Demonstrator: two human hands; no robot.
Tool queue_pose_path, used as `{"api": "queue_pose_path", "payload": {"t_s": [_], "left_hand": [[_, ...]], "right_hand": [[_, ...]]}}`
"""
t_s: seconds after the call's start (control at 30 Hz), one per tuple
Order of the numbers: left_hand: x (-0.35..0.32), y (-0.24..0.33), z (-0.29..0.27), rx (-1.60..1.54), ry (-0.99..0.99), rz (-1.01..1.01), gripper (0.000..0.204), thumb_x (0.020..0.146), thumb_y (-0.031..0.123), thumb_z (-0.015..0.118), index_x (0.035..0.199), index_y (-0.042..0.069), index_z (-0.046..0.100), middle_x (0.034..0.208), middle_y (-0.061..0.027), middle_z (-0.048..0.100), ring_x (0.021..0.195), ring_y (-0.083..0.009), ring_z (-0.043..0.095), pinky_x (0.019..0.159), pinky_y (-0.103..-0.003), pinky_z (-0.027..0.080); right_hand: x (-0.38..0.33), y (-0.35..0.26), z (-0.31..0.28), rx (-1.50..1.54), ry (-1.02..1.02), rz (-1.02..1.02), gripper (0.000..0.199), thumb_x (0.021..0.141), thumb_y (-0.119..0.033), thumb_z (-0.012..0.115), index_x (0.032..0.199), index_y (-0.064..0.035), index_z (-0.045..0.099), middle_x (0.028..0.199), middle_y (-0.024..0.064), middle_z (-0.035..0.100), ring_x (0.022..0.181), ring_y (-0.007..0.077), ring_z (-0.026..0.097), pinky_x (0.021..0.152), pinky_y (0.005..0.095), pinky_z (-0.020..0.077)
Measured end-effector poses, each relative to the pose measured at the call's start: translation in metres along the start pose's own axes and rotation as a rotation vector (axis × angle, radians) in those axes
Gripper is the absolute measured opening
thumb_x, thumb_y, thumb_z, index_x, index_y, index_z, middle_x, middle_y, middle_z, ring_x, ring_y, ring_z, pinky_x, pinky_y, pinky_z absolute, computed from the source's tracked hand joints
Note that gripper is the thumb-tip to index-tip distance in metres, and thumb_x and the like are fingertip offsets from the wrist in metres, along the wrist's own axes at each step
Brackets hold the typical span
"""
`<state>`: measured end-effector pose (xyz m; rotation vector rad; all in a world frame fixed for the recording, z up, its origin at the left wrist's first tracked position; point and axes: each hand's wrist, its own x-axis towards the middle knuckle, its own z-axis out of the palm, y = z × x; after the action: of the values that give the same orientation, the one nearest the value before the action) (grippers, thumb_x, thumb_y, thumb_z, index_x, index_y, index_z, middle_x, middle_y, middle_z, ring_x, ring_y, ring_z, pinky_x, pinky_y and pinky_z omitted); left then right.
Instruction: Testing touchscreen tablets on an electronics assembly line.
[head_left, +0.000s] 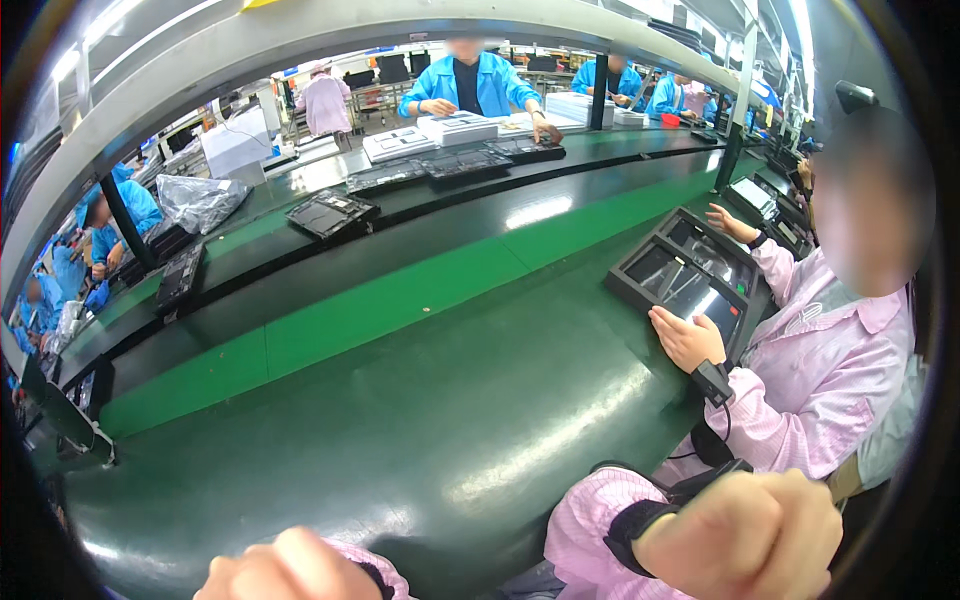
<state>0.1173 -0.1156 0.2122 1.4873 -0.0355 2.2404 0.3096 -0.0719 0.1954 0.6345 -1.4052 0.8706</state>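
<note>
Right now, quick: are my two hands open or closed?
Left hand: partly cut off below; can't tell open or closed.
Right hand: curled closed, nothing seen in it.

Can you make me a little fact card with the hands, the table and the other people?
Left hand: lower edge, fingers bent, any grip hidden
Right hand: lower right, fingers bent, any grip hidden
Table: shiny, green
Neighbour: pink sleeves, one hand on a black tray
Across: person in blue, one hand on a dark flat device
</note>
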Motion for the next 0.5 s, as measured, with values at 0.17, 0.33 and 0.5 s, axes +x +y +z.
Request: {"api": "queue_pose_path", "payload": {"t_s": [0.17, 0.33, 0.5], "left_hand": [[-0.007, 0.009, -0.008, 0.169, -0.238, -0.158, 0.017, 0.084, 0.004, 0.059, 0.070, 0.013, 0.059, 0.073, 0.0025, 0.066, 0.065, -0.0127, 0.060, 0.066, -0.028, 0.034], [-0.028, 0.006, -0.009, 0.185, -0.185, -0.165, 0.017, 0.086, 0.002, 0.057, 0.073, 0.012, 0.054, 0.071, 0.0040, 0.061, 0.064, -0.0105, 0.059, 0.065, -0.027, 0.034], [-0.019, 0.005, -0.010, 0.140, -0.204, -0.251, 0.017, 0.088, 0.004, 0.057, 0.078, 0.015, 0.049, 0.076, 0.0072, 0.053, 0.066, -0.0049, 0.054, 0.070, -0.024, 0.032]], "right_hand": [[0.013, 0.055, 0.059, -0.450, 0.548, -0.131, 0.017, 0.081, -0.002, 0.057, 0.064, -0.0056, 0.058, 0.059, 0.0073, 0.064, 0.051, 0.0158, 0.052, 0.047, 0.0268, 0.0363], [0.003, 0.023, 0.047, -0.396, 0.276, 0.197, 0.016, 0.071, 0.005, 0.054, 0.058, -0.0039, 0.051, 0.057, 0.0065, 0.063, 0.039, 0.0134, 0.044, 0.036, 0.0227, 0.0324], [-0.002, 0.013, 0.043, -0.381, 0.386, 0.292, 0.018, 0.071, 0.006, 0.054, 0.058, -0.0042, 0.047, 0.057, 0.0037, 0.060, 0.039, 0.0094, 0.044, 0.036, 0.0212, 0.0334]]}}
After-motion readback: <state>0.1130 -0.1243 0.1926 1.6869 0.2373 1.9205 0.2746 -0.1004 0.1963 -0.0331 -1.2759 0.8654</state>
